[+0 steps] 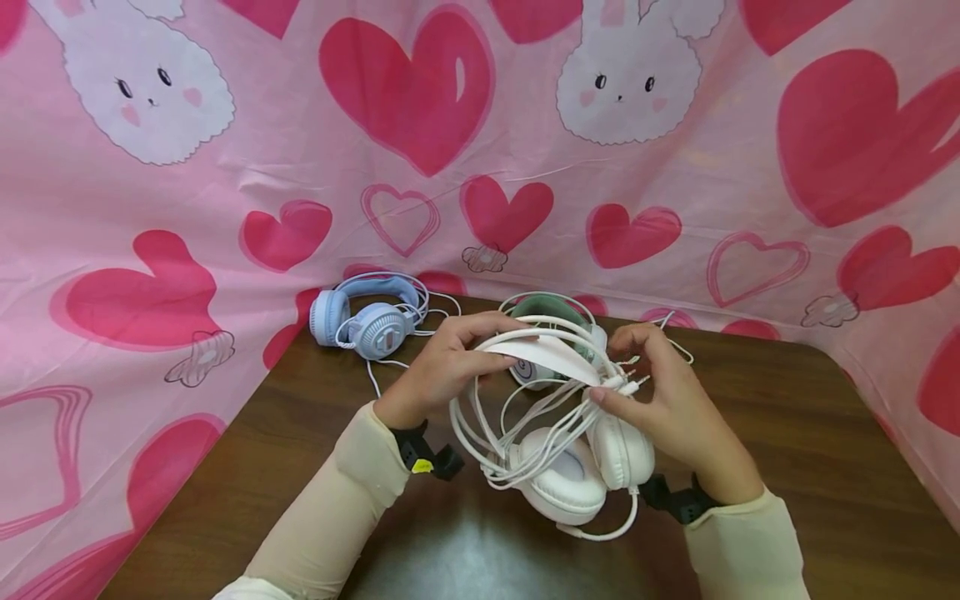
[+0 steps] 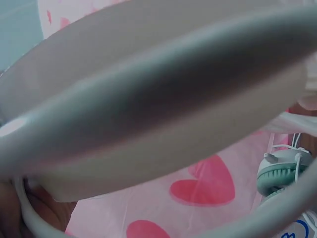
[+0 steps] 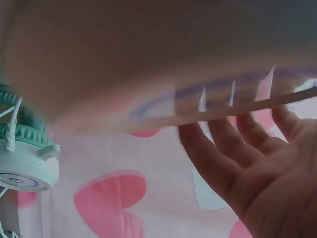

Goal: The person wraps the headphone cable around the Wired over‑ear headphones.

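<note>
A white headset (image 1: 551, 354) is held up over the table between both hands, its headband on top and its ear cups hanging below. My left hand (image 1: 450, 358) grips the left end of the headband, thumb in front and fingers behind. On the other side my right hand (image 1: 667, 408) holds the headset near the top of an ear cup (image 1: 622, 450), with the thumb by the white cable plugs (image 1: 633, 386). Loops of white cable (image 1: 517, 471) hang through the headset. A microphone boom (image 1: 611, 533) curves below the cups. In the left wrist view the headband (image 2: 148, 89) fills most of the picture, blurred.
Behind the white headset stands a green-and-white headset (image 1: 551, 308), partly hidden by it. A light blue headset (image 1: 378, 333) sits at the back left of the brown wooden table (image 1: 795, 433), its cable trailing. A pink cloth with hearts and rabbits (image 1: 525, 142) hangs around the table.
</note>
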A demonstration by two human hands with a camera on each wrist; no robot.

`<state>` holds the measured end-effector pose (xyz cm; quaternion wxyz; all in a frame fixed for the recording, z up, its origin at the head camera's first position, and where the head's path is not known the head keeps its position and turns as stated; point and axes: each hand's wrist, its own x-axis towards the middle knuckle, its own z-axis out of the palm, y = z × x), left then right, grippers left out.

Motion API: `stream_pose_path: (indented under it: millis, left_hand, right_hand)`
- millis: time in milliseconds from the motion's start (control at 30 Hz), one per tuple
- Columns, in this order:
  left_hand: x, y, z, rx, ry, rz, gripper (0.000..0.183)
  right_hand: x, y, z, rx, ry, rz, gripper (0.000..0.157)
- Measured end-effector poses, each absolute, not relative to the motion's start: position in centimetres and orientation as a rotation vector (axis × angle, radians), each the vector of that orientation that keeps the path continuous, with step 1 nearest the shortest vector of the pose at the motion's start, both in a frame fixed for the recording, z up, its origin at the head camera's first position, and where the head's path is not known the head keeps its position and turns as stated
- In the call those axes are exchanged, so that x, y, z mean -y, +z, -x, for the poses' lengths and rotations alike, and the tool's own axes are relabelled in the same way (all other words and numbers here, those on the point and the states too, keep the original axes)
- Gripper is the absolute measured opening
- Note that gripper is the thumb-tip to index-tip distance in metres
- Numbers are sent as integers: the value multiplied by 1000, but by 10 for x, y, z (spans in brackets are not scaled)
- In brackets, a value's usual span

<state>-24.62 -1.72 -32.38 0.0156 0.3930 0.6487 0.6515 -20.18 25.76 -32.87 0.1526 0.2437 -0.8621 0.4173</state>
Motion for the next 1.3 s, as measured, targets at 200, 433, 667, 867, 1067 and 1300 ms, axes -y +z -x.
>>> stream_pose_path:
  millis: [200, 433, 667, 867, 1067, 1300]
  left_hand:
    - [17, -320, 246, -1993, 2004, -1304, 33]
    - [16, -315, 245, -1957, 2039, -1237, 32]
    - [17, -319, 247, -1998, 2045, -1051, 33]
    - [14, -333, 250, -1965, 1964, -1009, 32]
    - [9, -346, 253, -2058, 1831, -997, 31]
    - [7, -356, 255, -2056, 1833, -989, 37]
  right_hand:
    - [-264, -332, 202, 2577, 1108, -829, 58]
    - [-264, -332, 199, 2535, 1033, -853, 36]
    - [-259, -336, 198, 2468, 1077, -861, 26]
    - [-261, -349, 198, 2464, 1098, -833, 23]
    - [-265, -360, 197, 2507, 1188, -739, 14]
    - [-271, -368, 195, 2537, 1211, -628, 8]
